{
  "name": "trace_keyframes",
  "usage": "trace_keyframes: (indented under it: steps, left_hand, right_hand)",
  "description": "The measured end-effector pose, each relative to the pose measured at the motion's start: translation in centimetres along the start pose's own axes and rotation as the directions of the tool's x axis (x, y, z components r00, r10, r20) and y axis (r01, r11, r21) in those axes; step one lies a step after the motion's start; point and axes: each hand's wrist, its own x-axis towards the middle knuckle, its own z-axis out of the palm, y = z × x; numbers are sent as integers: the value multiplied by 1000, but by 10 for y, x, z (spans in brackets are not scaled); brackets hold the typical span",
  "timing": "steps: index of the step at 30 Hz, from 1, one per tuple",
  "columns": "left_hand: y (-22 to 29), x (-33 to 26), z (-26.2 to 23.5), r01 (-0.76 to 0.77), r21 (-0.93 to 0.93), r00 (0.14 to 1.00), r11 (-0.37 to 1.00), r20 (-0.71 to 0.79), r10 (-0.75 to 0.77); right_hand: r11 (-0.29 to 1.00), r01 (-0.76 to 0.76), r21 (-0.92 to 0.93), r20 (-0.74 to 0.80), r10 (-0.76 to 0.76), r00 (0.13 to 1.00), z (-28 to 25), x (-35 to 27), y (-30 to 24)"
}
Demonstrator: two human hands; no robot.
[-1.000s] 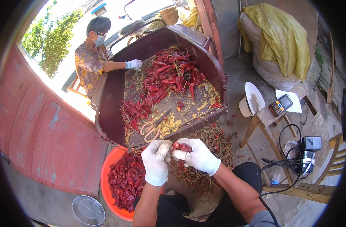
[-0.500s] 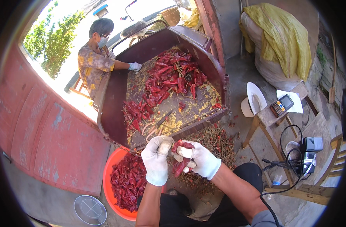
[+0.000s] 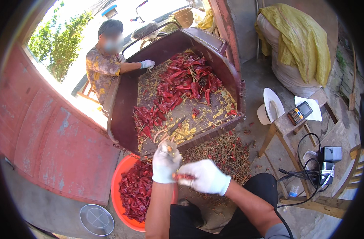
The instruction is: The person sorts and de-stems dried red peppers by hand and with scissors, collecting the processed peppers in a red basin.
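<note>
Two gloved hands, left hand (image 3: 166,162) and right hand (image 3: 204,176) closed on one red chili (image 3: 184,175) (lying left-right), above orange basin (image 3: 117,199).

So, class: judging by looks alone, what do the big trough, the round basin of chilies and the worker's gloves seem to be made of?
The trough looks like painted sheet metal: dull maroon, with thin rigid walls and folded rims. The basin seems plastic, with a smooth, uniformly bright orange rim. The gloves on the left hand and right hand appear to be thin white fabric or rubber; the matte, wrinkled surface leaves that open.
</note>
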Motion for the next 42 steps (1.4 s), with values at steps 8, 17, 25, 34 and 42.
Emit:
trace_keyframes:
  steps: [8, 17, 25, 34, 42]
  left_hand:
    - [5, 17, 11, 126, 745, 984, 655, -176, 11]
    - [17, 156, -35, 52, 985, 940, -165, 8, 341]
    - [13, 219, -49, 356, 803, 917, -478, -202, 344]
    - [21, 162, -47, 104, 956, 848, -273, 58, 527]
    - [24, 16, 36, -296, 954, 904, 41, 266, 334]
  right_hand:
    - [561, -400, 725, 196, 388, 901, -4, 6, 4]
    - [628, -428, 650, 114, 476, 872, -10, 13, 12]
    - [664, -448, 599, 105, 490, 865, -16, 19, 28]
    - [857, -430, 282, -193, 490, 850, -21, 22, 26]
    - [945, -242, -220, -551, 84, 830, -21, 14, 32]
